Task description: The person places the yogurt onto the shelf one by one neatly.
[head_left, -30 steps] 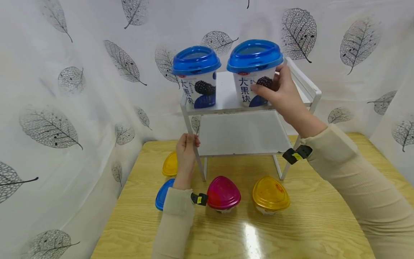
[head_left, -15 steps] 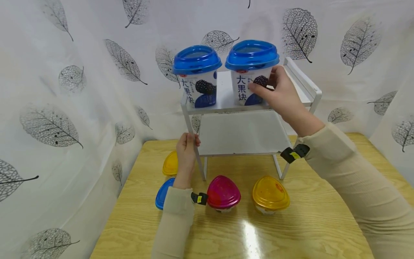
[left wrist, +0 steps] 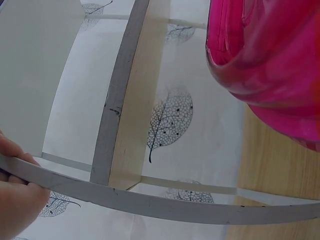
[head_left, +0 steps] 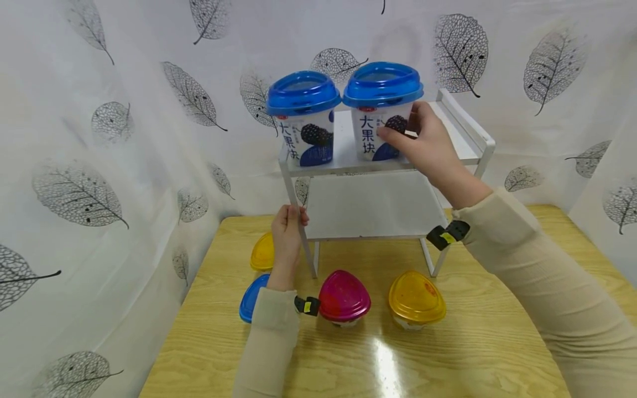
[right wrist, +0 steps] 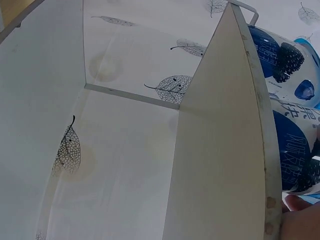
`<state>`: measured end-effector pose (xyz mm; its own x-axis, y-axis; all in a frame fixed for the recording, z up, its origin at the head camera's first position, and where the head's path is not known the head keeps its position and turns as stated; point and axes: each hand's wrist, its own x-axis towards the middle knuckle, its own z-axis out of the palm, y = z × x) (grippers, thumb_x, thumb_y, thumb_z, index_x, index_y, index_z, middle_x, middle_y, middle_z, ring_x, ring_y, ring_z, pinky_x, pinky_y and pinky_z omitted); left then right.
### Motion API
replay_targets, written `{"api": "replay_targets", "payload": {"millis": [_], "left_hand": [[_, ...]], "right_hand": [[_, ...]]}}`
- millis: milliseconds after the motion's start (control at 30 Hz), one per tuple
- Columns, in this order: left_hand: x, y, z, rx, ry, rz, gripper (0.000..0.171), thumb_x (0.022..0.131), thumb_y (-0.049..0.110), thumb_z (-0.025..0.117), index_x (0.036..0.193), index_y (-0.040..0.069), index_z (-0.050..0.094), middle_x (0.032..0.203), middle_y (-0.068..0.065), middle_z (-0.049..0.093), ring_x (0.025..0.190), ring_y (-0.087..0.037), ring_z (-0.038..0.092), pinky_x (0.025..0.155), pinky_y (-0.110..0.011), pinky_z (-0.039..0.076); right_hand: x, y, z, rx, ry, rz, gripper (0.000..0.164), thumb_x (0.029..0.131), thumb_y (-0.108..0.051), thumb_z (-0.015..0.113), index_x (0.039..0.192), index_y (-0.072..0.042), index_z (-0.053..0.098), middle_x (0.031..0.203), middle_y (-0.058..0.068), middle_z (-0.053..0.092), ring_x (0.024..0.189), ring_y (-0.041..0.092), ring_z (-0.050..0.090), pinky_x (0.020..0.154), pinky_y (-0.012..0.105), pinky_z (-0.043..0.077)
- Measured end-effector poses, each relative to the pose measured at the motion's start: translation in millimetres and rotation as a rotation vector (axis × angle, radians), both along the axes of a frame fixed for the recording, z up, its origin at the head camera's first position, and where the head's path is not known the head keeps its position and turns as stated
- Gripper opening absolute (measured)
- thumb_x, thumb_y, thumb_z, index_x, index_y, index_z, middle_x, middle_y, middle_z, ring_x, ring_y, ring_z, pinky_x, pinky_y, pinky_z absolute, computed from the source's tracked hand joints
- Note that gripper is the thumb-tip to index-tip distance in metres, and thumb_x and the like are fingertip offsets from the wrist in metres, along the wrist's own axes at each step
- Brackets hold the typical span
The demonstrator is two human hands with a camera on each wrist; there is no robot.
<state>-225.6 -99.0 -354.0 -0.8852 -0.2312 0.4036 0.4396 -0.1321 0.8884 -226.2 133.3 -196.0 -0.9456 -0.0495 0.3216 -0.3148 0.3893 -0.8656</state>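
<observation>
A white two-tier rack (head_left: 373,204) stands on the wooden table. My left hand (head_left: 287,237) grips its left front leg; the left wrist view shows the fingers curled round the white bar (left wrist: 150,206). On the top shelf, my right hand (head_left: 438,146) holds a yogurt cup (head_left: 367,130) with a blue lid and blackberry print, thumb in front and fingers round its right side. To its left a matching yogurt cup (head_left: 303,127) stands upright at the shelf's front left corner. A narrow gap separates the two cup bodies, while their lids nearly touch.
In front of the rack on the table (head_left: 348,365) sit a pink-lidded cup (head_left: 344,296) and a yellow-lidded cup (head_left: 417,298). Beside my left forearm are a blue-lidded cup (head_left: 252,298) and another yellow lid (head_left: 262,252), both partly hidden. A leaf-patterned curtain (head_left: 124,193) hangs behind and left.
My right hand has moved the held yogurt cup leftward along the top shelf, closer to the other one. The left hand stays on the rack leg.
</observation>
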Motion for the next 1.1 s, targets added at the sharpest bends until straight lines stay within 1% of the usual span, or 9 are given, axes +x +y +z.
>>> {"api": "replay_targets", "payload": {"millis": [100, 233, 333, 467, 600, 767, 933, 1000, 1100], "left_hand": [[0.1, 1, -1.4, -0.003, -0.003, -0.002, 0.034, 0.092, 0.024, 0.037, 0.080, -0.005, 0.051, 0.073, -0.014, 0.053, 0.064, -0.012, 0.049, 0.064, -0.022, 0.043], [0.7, 1, -2.2, -0.003, -0.014, -0.006, 0.033, 0.093, 0.023, 0.036, 0.081, -0.004, 0.051, 0.071, -0.009, 0.053, 0.065, -0.012, 0.049, 0.065, -0.022, 0.043], [1.1, 1, -2.7, 0.001, -0.014, -0.008, 0.033, 0.093, 0.022, 0.036, 0.080, -0.005, 0.050, 0.072, -0.010, 0.053, 0.065, -0.012, 0.049, 0.065, -0.022, 0.043], [1.4, 1, -1.7, 0.000, -0.006, -0.001, 0.034, 0.092, 0.023, 0.036, 0.080, -0.005, 0.050, 0.072, -0.012, 0.053, 0.064, -0.012, 0.048, 0.064, -0.022, 0.043], [1.0, 1, 0.5, -0.004, 0.001, 0.009, 0.034, 0.091, 0.024, 0.037, 0.079, -0.005, 0.050, 0.072, -0.012, 0.053, 0.064, -0.012, 0.048, 0.064, -0.022, 0.043], [0.4, 0, 1.7, 0.005, 0.001, 0.009, 0.033, 0.092, 0.022, 0.037, 0.079, -0.004, 0.050, 0.074, -0.021, 0.051, 0.064, -0.013, 0.049, 0.064, -0.022, 0.042], [0.7, 0, 1.9, 0.004, -0.002, 0.006, 0.033, 0.092, 0.023, 0.037, 0.079, -0.004, 0.050, 0.073, -0.018, 0.052, 0.064, -0.012, 0.049, 0.064, -0.022, 0.042], [1.1, 1, 2.3, -0.003, -0.005, 0.010, 0.033, 0.092, 0.023, 0.037, 0.079, -0.005, 0.050, 0.072, -0.015, 0.053, 0.064, -0.012, 0.049, 0.064, -0.022, 0.043], [0.8, 1, 2.5, -0.011, -0.011, 0.014, 0.032, 0.094, 0.021, 0.036, 0.080, -0.005, 0.050, 0.073, -0.015, 0.053, 0.064, -0.012, 0.049, 0.065, -0.022, 0.043]], "right_hand": [[1.8, 2, -2.1, -0.017, 0.013, -0.003, 0.064, 0.085, -0.031, 0.059, 0.135, -0.010, 0.025, 0.128, 0.011, 0.039, 0.117, 0.021, 0.038, 0.098, 0.036, 0.030], [10.3, 6, -7.0, -0.056, 0.045, -0.017, 0.064, 0.085, -0.029, 0.058, 0.136, -0.011, 0.024, 0.129, 0.010, 0.038, 0.118, 0.020, 0.036, 0.099, 0.032, 0.028], [21.1, 11, -12.3, -0.087, 0.087, -0.010, 0.062, 0.086, -0.024, 0.058, 0.136, -0.008, 0.024, 0.130, 0.011, 0.037, 0.119, 0.020, 0.035, 0.099, 0.031, 0.028], [37.7, 17, -21.8, -0.133, 0.146, 0.031, 0.057, 0.086, -0.016, 0.057, 0.133, -0.002, 0.026, 0.129, 0.015, 0.037, 0.118, 0.021, 0.037, 0.098, 0.027, 0.030], [52.1, 23, -34.2, -0.151, 0.166, 0.070, 0.056, 0.086, -0.011, 0.057, 0.132, 0.000, 0.027, 0.128, 0.018, 0.037, 0.118, 0.023, 0.038, 0.095, 0.022, 0.031], [65.9, 29, -54.3, -0.089, 0.168, 0.122, 0.053, 0.086, -0.007, 0.056, 0.131, 0.002, 0.028, 0.127, 0.017, 0.037, 0.116, 0.019, 0.038, 0.093, 0.018, 0.033], [74.6, 29, -83.2, 0.007, 0.188, 0.153, 0.049, 0.084, 0.003, 0.056, 0.127, 0.007, 0.033, 0.120, 0.016, 0.042, 0.106, 0.011, 0.042, 0.087, 0.014, 0.035], [76.9, 29, -95.5, 0.039, 0.163, 0.160, 0.050, 0.083, 0.003, 0.058, 0.126, 0.007, 0.033, 0.119, 0.016, 0.044, 0.105, 0.012, 0.042, 0.086, 0.013, 0.035], [79.6, 30, -113.1, 0.081, 0.118, 0.163, 0.051, 0.083, -0.001, 0.060, 0.126, 0.007, 0.034, 0.118, 0.018, 0.045, 0.105, 0.020, 0.043, 0.085, 0.011, 0.035]]}}
